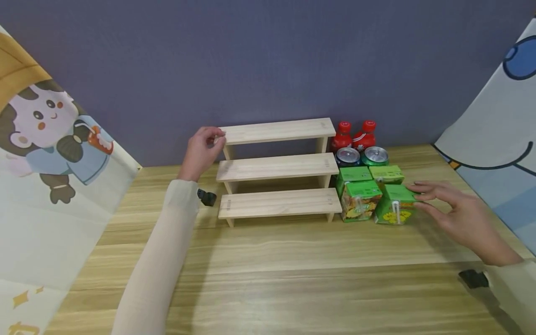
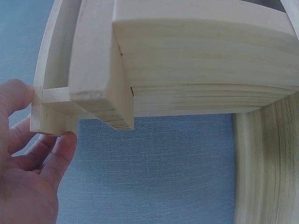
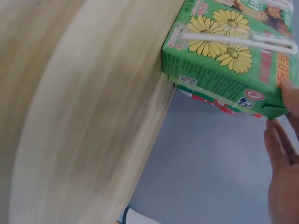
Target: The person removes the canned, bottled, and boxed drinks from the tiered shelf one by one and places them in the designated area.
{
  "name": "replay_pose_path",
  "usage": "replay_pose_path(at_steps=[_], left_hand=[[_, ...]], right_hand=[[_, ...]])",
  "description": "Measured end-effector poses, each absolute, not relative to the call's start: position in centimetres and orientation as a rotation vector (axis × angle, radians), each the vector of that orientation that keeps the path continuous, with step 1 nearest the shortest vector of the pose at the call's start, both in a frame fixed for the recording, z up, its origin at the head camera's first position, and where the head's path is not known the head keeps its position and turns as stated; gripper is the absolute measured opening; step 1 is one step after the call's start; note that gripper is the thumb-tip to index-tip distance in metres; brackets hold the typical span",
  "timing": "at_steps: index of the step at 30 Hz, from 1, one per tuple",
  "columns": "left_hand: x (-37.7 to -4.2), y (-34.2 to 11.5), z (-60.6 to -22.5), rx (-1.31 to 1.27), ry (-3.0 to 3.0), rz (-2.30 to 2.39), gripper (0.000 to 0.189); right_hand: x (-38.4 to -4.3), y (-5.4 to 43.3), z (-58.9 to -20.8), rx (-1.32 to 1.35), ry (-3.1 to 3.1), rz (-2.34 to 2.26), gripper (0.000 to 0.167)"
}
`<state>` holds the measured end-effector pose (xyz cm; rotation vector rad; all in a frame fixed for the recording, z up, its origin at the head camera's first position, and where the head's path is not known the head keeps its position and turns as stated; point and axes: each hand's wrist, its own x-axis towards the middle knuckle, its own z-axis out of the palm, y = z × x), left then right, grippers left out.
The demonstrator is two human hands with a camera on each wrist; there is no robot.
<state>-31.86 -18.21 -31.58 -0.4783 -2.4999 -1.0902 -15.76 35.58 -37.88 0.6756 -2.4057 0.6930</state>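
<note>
At the left end of the wooden three-tier shelf, my left hand pinches the top board. The left wrist view shows the thumb of the left hand on one face of the board end and the fingertips at the other. My right hand holds the upper right edge of a green drink carton between thumb and fingers. Yellow flowers and a white wrapped straw mark the carton in the right wrist view, where the right hand is partly cut off by the frame.
Other green cartons stand between the held one and the shelf. Behind them are two cans and two red-capped bottles. A blue-grey wall rises behind the wood-grain table, with printed panels at both sides.
</note>
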Motion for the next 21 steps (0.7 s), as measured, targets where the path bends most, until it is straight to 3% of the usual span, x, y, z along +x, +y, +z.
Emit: replay_pose_path(at_steps=[9,21], left_hand=[[-31.7,-18.3,-31.8,-0.478,-2.505,-1.09,0.025],[-31.6,-18.3,-31.8,-0.476,-2.498,-1.091,0.025]], right_hand=[[-16.4,34.8,-38.2,0.607,-2.367,0.684,0.059],[-16.5,34.1,-38.1,0.584,-2.398,0.682,0.057]])
